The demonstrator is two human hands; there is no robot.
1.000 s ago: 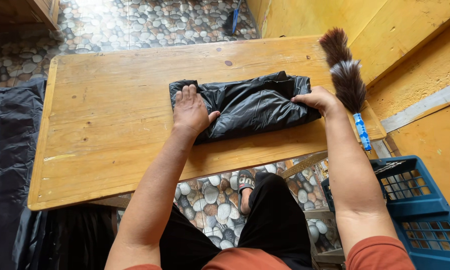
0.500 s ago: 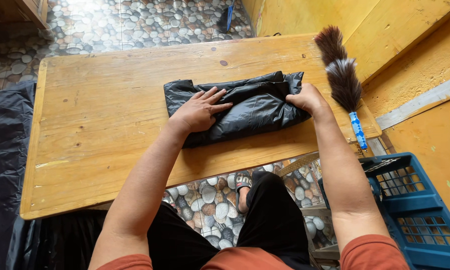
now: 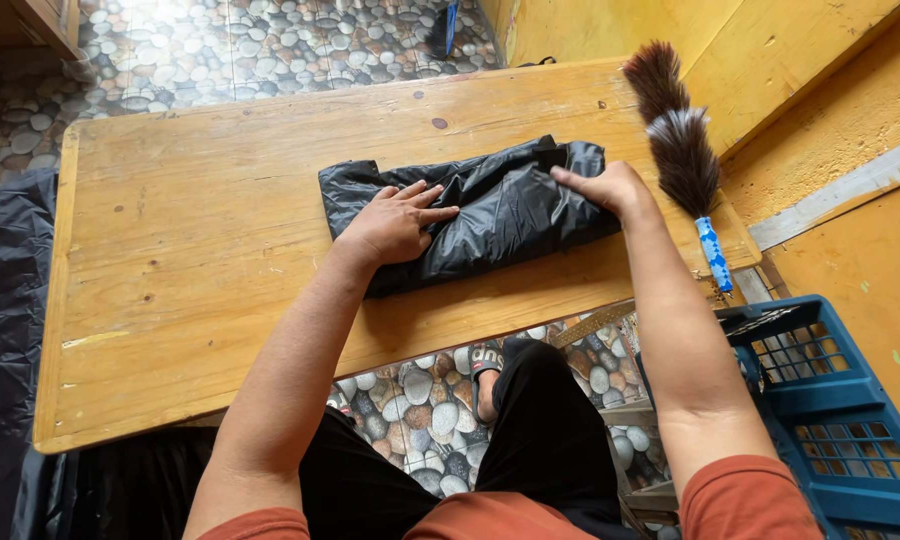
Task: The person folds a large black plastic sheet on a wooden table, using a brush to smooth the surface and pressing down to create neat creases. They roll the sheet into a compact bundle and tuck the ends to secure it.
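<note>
— Hands on the bag: where is each one?

— Left hand (image 3: pixel 395 222) lies flat, fingers spread, pressing the near left part of the black plastic bag (image 3: pixel 490 205). Right hand (image 3: pixel 610 188) rests on the bag's right end, fingers curled at the edge; whether it pinches the plastic cannot be told.

— And the bag itself?

— It lies folded into a long bundle across the middle of the wooden bench (image 3: pixel 200 260), toward the right side.

— Which step does that look like?

— Flattening a fold, by the look of it. A further fold would call for the left palm to hold the plastic down while the right end is lifted over.

— Any packages or labels?

— None show. A brown and grey feather duster (image 3: pixel 675 130) with a blue patterned handle lies at the bench's right edge, and a blue plastic crate (image 3: pixel 830 420) sits on the floor below it.
</note>
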